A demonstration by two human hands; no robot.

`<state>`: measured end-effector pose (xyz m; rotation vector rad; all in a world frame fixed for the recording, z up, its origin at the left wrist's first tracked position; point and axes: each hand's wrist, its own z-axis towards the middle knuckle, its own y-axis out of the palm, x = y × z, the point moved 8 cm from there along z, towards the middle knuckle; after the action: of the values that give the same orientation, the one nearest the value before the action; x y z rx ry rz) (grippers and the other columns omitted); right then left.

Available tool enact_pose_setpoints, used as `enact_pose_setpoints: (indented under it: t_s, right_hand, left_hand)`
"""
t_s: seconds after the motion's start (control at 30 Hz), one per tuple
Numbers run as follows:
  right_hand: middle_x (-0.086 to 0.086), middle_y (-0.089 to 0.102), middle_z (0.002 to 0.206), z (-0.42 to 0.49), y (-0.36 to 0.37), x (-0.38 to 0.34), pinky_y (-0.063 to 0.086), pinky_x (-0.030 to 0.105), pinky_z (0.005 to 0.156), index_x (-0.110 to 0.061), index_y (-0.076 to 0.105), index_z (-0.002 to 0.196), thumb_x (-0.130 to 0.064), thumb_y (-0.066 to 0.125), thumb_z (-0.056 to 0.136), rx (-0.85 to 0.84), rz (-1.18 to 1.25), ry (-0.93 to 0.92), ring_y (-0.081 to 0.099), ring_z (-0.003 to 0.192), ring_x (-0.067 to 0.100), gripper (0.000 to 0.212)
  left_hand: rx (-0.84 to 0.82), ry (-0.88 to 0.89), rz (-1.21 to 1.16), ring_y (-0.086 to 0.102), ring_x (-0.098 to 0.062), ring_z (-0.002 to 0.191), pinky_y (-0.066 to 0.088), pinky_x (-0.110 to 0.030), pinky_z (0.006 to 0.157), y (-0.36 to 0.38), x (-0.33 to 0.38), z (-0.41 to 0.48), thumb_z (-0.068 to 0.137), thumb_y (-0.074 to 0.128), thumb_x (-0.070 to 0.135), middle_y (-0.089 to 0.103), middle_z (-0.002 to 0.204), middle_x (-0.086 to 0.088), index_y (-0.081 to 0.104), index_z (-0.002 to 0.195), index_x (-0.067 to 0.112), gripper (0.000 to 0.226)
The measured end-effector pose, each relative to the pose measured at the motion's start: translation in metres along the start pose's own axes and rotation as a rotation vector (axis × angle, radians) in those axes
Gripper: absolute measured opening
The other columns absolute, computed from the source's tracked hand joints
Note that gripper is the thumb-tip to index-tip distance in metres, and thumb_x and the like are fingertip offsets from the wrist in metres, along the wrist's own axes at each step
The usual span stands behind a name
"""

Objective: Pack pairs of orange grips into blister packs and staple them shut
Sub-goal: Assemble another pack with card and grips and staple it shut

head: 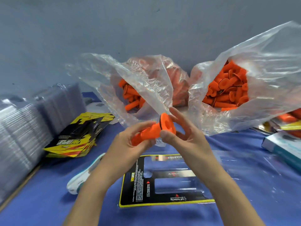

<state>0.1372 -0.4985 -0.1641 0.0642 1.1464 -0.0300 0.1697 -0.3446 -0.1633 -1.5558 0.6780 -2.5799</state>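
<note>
- L hand (130, 141) wrapped round shaft of one orange grip (146, 134); R hand (185, 132) pinches its flanged end. Hands close together, grip in the air above the blister pack (164, 180).
- Blister pack lies open on blue table (48, 201), black/yellow card inside.
- Behind: 2 open clear bags, left bag (143, 75) & right bag (260, 62), each w/ loose orange grips.
- Far left: stack of clear blister shells (19, 128); card pile (78, 136) beside it.

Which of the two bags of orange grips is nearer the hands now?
The left bag: its clear flap hangs just behind the held grip. The right bag sits farther off to the right.
</note>
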Motion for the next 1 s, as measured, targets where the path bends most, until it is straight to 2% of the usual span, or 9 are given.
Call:
enact_pose_setpoints:
  t_s: [0.1, 0.2, 0.33, 0.47, 0.57, 0.67, 0.8, 0.9, 1.0]
  right_hand:
    - [0.001, 0.065, 0.125, 0.001, 0.007, 0.002, 0.052, 0.019, 0.086, -0.042, 0.052, 0.127, -0.033, 0.077, 0.072, 0.019, -0.073, -0.028, 0.070, 0.101, 0.010, 0.061]
    - [0.007, 0.063, 0.124, 0.001, 0.010, 0.000, 0.053, 0.022, 0.089, -0.039, 0.054, 0.126, -0.036, 0.079, 0.071, 0.033, -0.101, -0.089, 0.069, 0.103, 0.012, 0.061]
    - [0.005, 0.064, 0.120, 0.001, 0.016, 0.003, 0.053, 0.019, 0.087, -0.042, 0.053, 0.123, -0.023, 0.083, 0.077, -0.017, -0.167, -0.152, 0.069, 0.103, 0.015, 0.058]
    - [-0.004, 0.061, 0.120, -0.002, 0.018, 0.004, 0.052, 0.028, 0.092, -0.048, 0.049, 0.123, -0.024, 0.081, 0.080, 0.010, -0.352, -0.243, 0.063, 0.110, 0.014, 0.058]
    - [-0.015, 0.049, 0.125, -0.005, 0.025, -0.005, 0.046, 0.016, 0.092, -0.043, 0.045, 0.136, -0.025, 0.078, 0.083, 0.032, -0.601, -0.389, 0.054, 0.115, 0.000, 0.065]
    - [-0.019, 0.055, 0.120, -0.003, 0.021, -0.005, 0.046, 0.010, 0.088, -0.049, 0.043, 0.136, -0.031, 0.073, 0.085, 0.049, -0.417, -0.299, 0.055, 0.115, -0.002, 0.062]
    - [-0.018, 0.049, 0.134, -0.007, 0.021, -0.021, 0.037, 0.027, 0.108, -0.034, 0.054, 0.132, -0.045, 0.055, 0.097, 0.030, -0.538, -0.358, 0.042, 0.133, 0.002, 0.037]
    - [-0.017, 0.041, 0.147, -0.014, 0.032, -0.025, 0.016, 0.046, 0.121, -0.033, 0.045, 0.141, -0.058, 0.042, 0.097, -0.078, -0.817, -0.451, 0.024, 0.147, 0.008, 0.050]
    - [-0.010, 0.051, 0.136, -0.015, 0.032, -0.019, 0.016, 0.050, 0.121, -0.027, 0.043, 0.144, -0.061, 0.047, 0.094, -0.085, -1.019, -0.493, 0.043, 0.134, 0.014, 0.061]
  left_hand:
    - [0.070, 0.074, 0.172, 0.054, 0.002, 0.115, 0.039, -0.007, 0.091, -0.009, 0.007, 0.002, 0.090, 0.071, 0.022, 0.062, 0.118, 0.024, 0.064, 0.122, 0.040, 0.037]
    - [0.106, 0.112, 0.157, 0.057, -0.004, 0.111, 0.044, -0.016, 0.090, -0.015, 0.015, 0.002, 0.094, 0.063, 0.026, 0.062, 0.116, 0.018, 0.065, 0.118, 0.034, 0.025]
    - [0.120, 0.090, 0.039, 0.063, -0.007, 0.098, 0.049, -0.023, 0.081, -0.017, 0.020, -0.002, 0.093, 0.057, 0.041, 0.067, 0.103, 0.013, 0.070, 0.102, 0.035, 0.017]
    - [0.056, 0.012, -0.060, 0.066, -0.005, 0.085, 0.052, -0.028, 0.078, -0.011, 0.015, -0.006, 0.088, 0.059, 0.049, 0.072, 0.091, 0.015, 0.068, 0.098, 0.041, 0.016]
    - [0.054, 0.002, -0.061, 0.067, -0.008, 0.085, 0.055, -0.034, 0.076, -0.010, 0.013, -0.007, 0.088, 0.063, 0.046, 0.072, 0.092, 0.014, 0.066, 0.100, 0.038, 0.015]
    - [0.112, 0.005, -0.166, 0.068, -0.013, 0.073, 0.054, -0.025, 0.070, -0.016, 0.010, -0.007, 0.091, 0.064, 0.032, 0.072, 0.087, 0.003, 0.066, 0.099, 0.029, 0.008]
    - [0.086, -0.036, -0.332, 0.071, -0.012, 0.078, 0.054, -0.019, 0.072, -0.018, 0.003, -0.008, 0.085, 0.063, 0.035, 0.075, 0.091, -0.001, 0.065, 0.103, 0.021, 0.022]
    - [-0.010, -0.095, -0.513, 0.071, -0.018, 0.089, 0.056, -0.024, 0.076, -0.007, -0.004, -0.010, 0.083, 0.062, 0.036, 0.075, 0.100, -0.005, 0.068, 0.107, 0.017, 0.032]
    - [-0.005, -0.184, -0.642, 0.072, -0.019, 0.091, 0.058, -0.027, 0.074, 0.002, -0.012, -0.011, 0.083, 0.061, 0.036, 0.075, 0.100, -0.007, 0.072, 0.106, 0.020, 0.030]
